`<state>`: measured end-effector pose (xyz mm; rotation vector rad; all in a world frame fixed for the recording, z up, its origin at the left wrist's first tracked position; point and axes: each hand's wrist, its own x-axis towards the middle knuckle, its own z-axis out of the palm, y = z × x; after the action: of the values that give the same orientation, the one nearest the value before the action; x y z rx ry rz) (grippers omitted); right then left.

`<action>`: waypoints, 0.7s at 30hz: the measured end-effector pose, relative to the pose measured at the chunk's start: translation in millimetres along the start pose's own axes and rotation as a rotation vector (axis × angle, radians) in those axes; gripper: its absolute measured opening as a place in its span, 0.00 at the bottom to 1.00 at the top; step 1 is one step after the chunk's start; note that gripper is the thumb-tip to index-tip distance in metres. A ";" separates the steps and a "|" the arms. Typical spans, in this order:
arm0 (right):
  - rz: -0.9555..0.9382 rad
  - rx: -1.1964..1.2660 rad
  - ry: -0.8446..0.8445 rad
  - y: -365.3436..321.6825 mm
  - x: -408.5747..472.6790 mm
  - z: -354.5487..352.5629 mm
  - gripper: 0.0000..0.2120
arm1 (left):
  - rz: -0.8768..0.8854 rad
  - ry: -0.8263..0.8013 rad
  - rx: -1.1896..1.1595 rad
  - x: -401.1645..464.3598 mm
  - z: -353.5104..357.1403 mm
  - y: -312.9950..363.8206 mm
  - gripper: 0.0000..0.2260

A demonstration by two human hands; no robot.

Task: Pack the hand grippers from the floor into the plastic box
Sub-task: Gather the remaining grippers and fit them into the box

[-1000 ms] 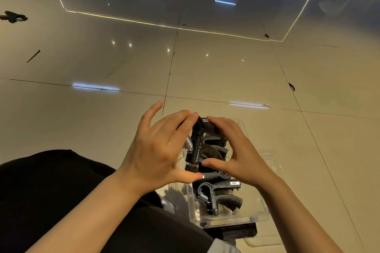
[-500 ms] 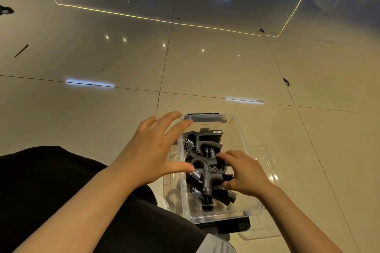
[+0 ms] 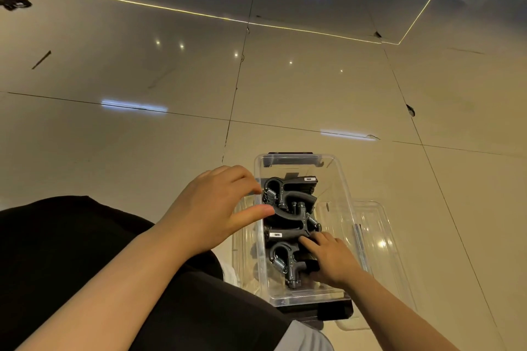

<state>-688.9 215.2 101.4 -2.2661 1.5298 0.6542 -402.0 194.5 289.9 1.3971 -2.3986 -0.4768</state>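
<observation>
hand grippers (image 3: 291,208): black, piled in the clear plastic box (image 3: 346,196), lower centre of the frame
right hand (image 3: 332,258): inside the box, fingers flat on the pile, gripping nothing, probably nudging it to sit lower
left hand (image 3: 216,208): loosely spread at the box's left wall, thumb touching a gripper, likely steadying things
stray gripper (image 3: 14,3): on the floor, upper left
vs earlier: the upright gripper now lies flat

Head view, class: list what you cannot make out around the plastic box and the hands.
- Hand grippers: exact count, since they overlap and the right hand covers some.
- Plastic box: what it stands on.
- Black object far left: too small to identify.
- Left hand: whether its fingertips touch the box.
</observation>
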 end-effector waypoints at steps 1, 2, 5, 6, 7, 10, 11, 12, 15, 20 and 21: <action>0.000 -0.008 -0.004 0.0 1.0 0.3 0.40 | 0.016 0.030 0.006 0.4 0.3 0.4 0.25; 0.003 -0.017 -0.005 -0.4 1.7 0.1 0.40 | 0.026 0.057 0.009 0.5 0.2 0.9 0.23; 0.015 -0.019 -0.019 -4.1 3.4 -3.3 0.39 | 0.037 0.107 0.018 -0.5 -0.7 1.5 0.20; 0.018 -0.011 -0.025 -5.3 3.9 -4.8 0.39 | 0.036 0.114 0.022 -1.2 -0.5 1.0 0.19; 0.019 0.002 -0.029 -5.9 4.0 -6.0 0.38 | 0.034 0.117 0.027 -2.2 -0.4 0.2 0.18; 0.028 0.097 -0.009 -1.7 1.5 -4.8 0.39 | 0.024 0.114 0.044 -5.8 0.6 -1.5 0.17; 0.030 0.132 0.004 0.9 0.4 -2.5 0.39 | 0.021 0.115 0.048 -7.3 0.7 -2.0 0.17; 0.030 0.154 0.014 3.1 -0.8 -0.8 0.39 | 0.019 0.118 0.053 -8.7 0.7 -2.2 0.17; 0.034 0.141 0.008 5.7 -1.5 -0.1 0.40 | 0.014 0.127 0.063 -11.0 0.7 -2.5 0.16; 0.047 0.081 -0.039 1.9 1.6 -4.9 0.40 | 0.016 0.125 0.081 -12.9 0.7 -1.6 0.15; 0.048 0.075 -0.039 1.3 2.0 -4.5 0.39 | 0.016 0.123 0.084 -13.0 0.6 -1.7 0.15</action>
<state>-688.7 210.8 104.1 -2.1556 1.5679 0.6387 -394.8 205.2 287.1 1.3978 -2.3536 -0.2797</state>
